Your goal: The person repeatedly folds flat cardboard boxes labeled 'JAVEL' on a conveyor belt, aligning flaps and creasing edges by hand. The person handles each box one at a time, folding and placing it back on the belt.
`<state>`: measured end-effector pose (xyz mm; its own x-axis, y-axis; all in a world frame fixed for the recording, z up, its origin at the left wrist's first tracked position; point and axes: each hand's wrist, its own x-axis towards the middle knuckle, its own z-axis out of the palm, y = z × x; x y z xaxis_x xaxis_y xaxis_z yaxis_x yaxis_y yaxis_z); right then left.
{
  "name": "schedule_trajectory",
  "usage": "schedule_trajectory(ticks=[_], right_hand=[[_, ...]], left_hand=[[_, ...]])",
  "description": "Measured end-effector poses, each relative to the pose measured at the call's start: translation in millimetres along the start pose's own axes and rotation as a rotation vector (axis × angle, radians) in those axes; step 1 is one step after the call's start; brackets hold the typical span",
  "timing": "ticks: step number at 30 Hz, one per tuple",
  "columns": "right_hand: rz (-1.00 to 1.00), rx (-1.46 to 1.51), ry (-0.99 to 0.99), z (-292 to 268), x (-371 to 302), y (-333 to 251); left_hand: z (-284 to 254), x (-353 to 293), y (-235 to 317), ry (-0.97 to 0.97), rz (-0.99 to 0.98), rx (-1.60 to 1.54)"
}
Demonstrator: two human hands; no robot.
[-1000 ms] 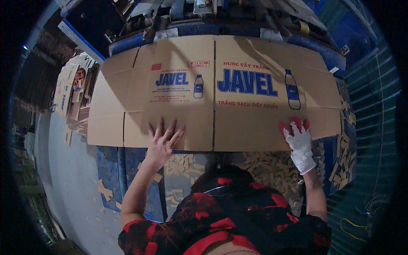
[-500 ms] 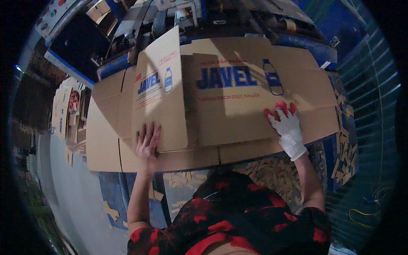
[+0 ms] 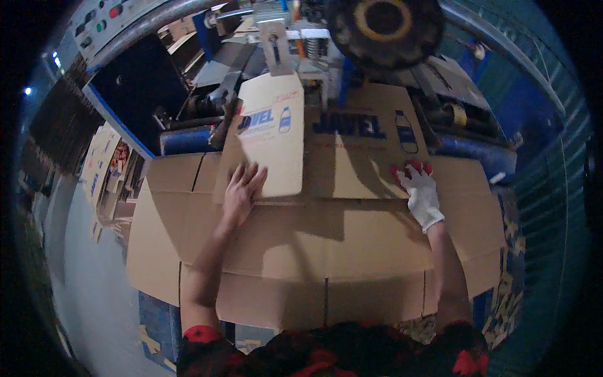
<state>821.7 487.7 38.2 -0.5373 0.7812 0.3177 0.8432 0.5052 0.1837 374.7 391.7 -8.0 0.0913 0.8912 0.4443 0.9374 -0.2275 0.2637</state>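
A printed brown cardboard carton blank [image 3: 361,173] reaches into the machine in front of me, with blue lettering and a blue bottle drawing. On its left side a folded-over panel [image 3: 281,164] carries the same print. My bare left hand [image 3: 241,193] lies on the near left part of that panel, fingers spread. My right hand [image 3: 421,195], in a white glove with red fingertips, presses on the blank's near right corner, fingers apart. Beneath and nearer to me lies another wide, creased cardboard sheet [image 3: 301,242], plain brown on its visible face.
A large dark wheel [image 3: 384,28] and a metal bracket [image 3: 274,47] stand over the blank's far edge. Blue rollers [image 3: 468,154] flank it. A button panel [image 3: 103,22] sits at far left. Cardboard stacks [image 3: 103,179] stand on the left floor; scraps [image 3: 512,301] lie at right.
Both hands have moved forward, and the printed blank has slid away from me into the machine. The plain sheet beneath is now exposed. The view has tilted up, showing the wheel.
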Motion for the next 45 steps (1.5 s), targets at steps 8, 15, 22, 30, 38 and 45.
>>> schedule_trajectory(ticks=[8,15,22,30,38,45], right_hand=[[0.148,-0.028,0.018,18.8,110.1,39.1],[0.327,0.099,0.103,-36.4,-113.7,59.8],[0.552,-0.18,-0.181,-65.7,-297.3,23.1],[1.559,1.139,0.881,-54.5,-407.1,5.3],[1.205,1.448,1.027,-114.6,-348.8,-27.1],[0.627,0.594,0.388,-135.5,-305.4,-82.2]], left_hand=[[37.9,98.1,-40.5,0.224,-0.054,0.094],[-143.8,-149.7,-154.9,0.138,-0.65,0.492],[-226.3,-348.0,-230.0,-0.141,-1.097,-0.009],[-222.2,-350.5,-229.6,-0.055,-1.134,0.004],[-256.4,-329.6,-195.1,0.145,-1.06,-0.305],[-248.0,-309.2,-62.7,0.443,-0.746,-0.533]])
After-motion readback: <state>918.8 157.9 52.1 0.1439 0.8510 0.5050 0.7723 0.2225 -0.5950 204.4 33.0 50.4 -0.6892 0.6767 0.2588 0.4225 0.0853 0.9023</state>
